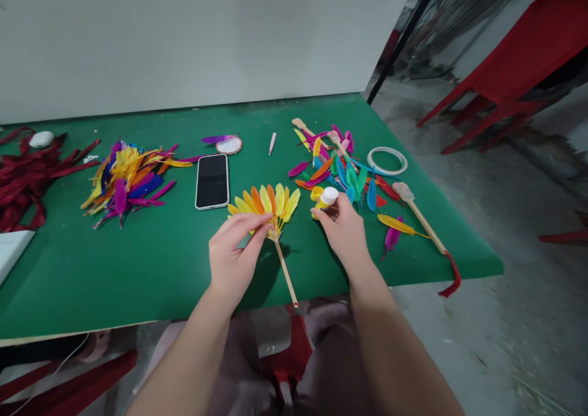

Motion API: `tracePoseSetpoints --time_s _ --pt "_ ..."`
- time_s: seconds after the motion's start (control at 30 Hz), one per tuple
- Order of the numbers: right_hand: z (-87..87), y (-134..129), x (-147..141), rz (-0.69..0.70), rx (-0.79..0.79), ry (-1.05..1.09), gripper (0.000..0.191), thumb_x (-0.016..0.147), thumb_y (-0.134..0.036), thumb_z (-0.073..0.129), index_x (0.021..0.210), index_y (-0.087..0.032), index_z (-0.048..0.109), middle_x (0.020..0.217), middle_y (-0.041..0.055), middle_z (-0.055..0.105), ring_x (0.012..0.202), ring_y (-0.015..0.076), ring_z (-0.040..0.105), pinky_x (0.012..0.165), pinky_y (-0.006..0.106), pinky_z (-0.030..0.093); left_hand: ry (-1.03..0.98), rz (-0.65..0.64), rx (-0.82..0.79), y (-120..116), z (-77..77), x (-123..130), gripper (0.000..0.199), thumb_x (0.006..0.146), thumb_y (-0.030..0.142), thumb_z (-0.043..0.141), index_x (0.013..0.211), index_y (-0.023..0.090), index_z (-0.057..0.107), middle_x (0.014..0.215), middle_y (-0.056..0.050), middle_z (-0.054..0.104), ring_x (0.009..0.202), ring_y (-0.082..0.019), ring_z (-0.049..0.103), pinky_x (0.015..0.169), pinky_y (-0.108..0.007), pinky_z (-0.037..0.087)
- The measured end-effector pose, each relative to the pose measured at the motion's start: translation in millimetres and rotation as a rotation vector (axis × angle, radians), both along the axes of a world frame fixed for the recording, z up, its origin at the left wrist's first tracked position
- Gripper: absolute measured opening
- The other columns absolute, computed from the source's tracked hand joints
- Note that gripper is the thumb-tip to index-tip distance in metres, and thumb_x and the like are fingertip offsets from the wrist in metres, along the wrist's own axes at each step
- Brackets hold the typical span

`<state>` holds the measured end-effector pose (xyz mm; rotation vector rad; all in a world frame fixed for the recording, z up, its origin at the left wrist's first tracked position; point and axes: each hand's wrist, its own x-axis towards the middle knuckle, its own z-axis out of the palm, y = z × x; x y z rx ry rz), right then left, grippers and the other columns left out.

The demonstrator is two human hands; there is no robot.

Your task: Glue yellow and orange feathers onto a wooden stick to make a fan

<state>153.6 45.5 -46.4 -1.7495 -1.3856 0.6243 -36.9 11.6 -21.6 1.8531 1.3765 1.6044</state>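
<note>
A feather fan point(288, 203) of yellow and orange feathers spreads out on a thin wooden stick point(285, 272), which points down toward the table's front edge. My left hand point(236, 253) is closed, thumb and fingers pinched over the fan's left middle, hiding some feather bases. In my right hand point(344, 232), just right of the fan, is a small yellow bottle with a white top point(328, 196); a yellow cap-like piece sits beside that top. Loose coloured feathers point(340, 171) lie behind the bottle, with wooden sticks among them.
On the green table point(151, 269) lie a phone point(212, 182), a feather pile point(133, 180), dark red ribbons point(32, 183), a pink-and-white pen-like tool point(272, 144), a round white disc point(228, 144) and a tape roll point(387, 160). Another stick point(425, 220) with red ribbon rests at right.
</note>
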Motion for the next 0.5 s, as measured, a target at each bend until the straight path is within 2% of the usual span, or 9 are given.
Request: tracePoseSetpoints --time_s 0.2,0.37,0.5 --pt "3.4 -1 4 0.0 -0.031 -0.061 0.027 0.068 -0.032 0.065 0.091 -0.021 0.053 0.086 0.0044 0.068 0.077 0.0214 0.065 0.07 0.035 0.049 0.147 -0.064 0.176 1 1.0 -1 0.016 0.079 0.009 0.061 0.087 0.02 0.068 0.084 0.0 0.071 0.084 -0.012 0.065 0.084 -0.029 0.052" --pt "3.8 -1 7 0.023 -0.056 -0.043 0.033 0.066 -0.032 0.068 0.095 -0.021 0.054 0.088 0.0052 0.068 0.078 0.0226 0.065 0.074 0.039 0.051 0.199 -0.12 0.237 2 0.1 -2 0.02 0.078 0.005 0.06 0.091 0.02 0.066 0.086 -0.001 0.069 0.084 -0.012 0.064 0.086 -0.032 0.051" --pt "0.9 0 12 0.048 -0.027 0.03 0.045 0.065 -0.035 0.07 0.104 -0.022 0.053 0.096 0.0054 0.066 0.088 0.0228 0.064 0.079 0.04 0.052 0.179 -0.134 0.253 2 0.9 -3 0.02 0.077 0.004 0.061 0.09 0.019 0.065 0.084 -0.002 0.069 0.083 -0.012 0.063 0.086 -0.033 0.051"
